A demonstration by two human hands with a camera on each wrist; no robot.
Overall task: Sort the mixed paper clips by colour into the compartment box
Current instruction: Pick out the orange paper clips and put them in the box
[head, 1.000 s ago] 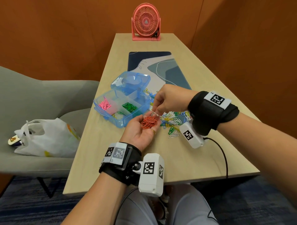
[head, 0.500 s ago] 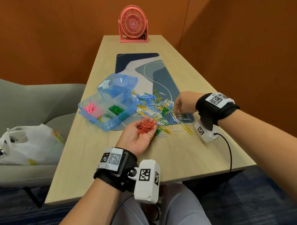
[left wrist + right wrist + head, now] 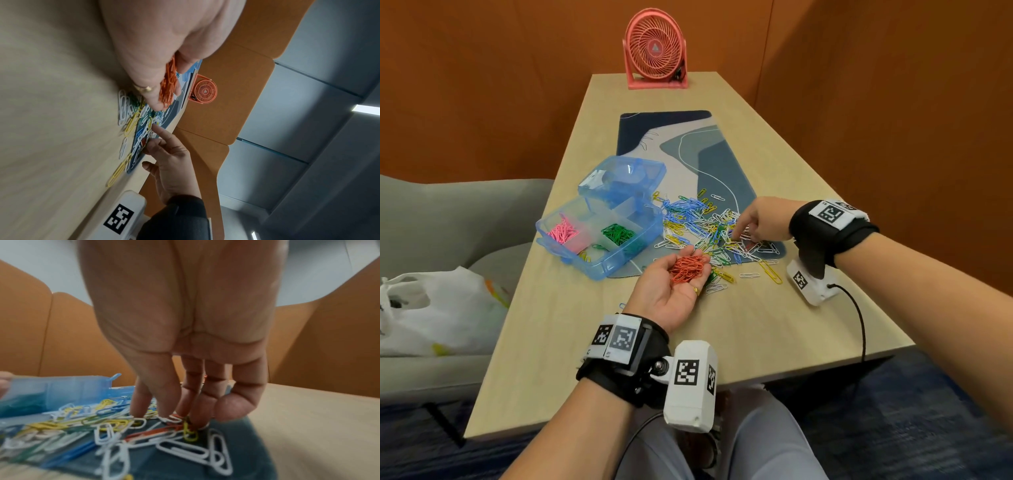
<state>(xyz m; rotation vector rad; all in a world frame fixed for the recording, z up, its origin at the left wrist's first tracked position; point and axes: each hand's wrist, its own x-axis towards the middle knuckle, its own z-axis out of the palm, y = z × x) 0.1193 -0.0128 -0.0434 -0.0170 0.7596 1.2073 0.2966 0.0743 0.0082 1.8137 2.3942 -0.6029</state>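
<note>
Starting from the biggest thing, we see the wooden table (image 3: 774, 308) with a patterned mat (image 3: 709, 161) on it, and on the left part of the mat stands the blue box (image 3: 599, 260) with its lid (image 3: 623, 174) opened back. We see pink clips (image 3: 563, 231) in one compartment and green clips (image 3: 618, 233) in the next one; a few yellow ones seem to lie in a front compartment, but this we cannot tell well.

Beside the box, to its right, the mixed pile (image 3: 702, 226) of blue, white, yellow and green clips spreads over the mat and a little onto the table.

Our left hand (image 3: 674, 291) lies palm up near the pile, the fingers only gently cupped, and it carries a heap of orange clips (image 3: 688, 269). Our right hand (image 3: 760, 219) reaches down into the pile, the fingers (image 3: 193, 402) narrow and pointing down onto an orange clip (image 3: 156, 432) that lies under white ones. If the fingertips already pinch it, we cannot tell.

We judge the clips to be very light, stiff and smooth, so they slide easily and hook into one another. It seems best to pinch one clip at its rounded end with thumb and first finger, and to lift slowly so that neighbours fall off. The cupped palm should stay level, because the heap can spill.
</note>
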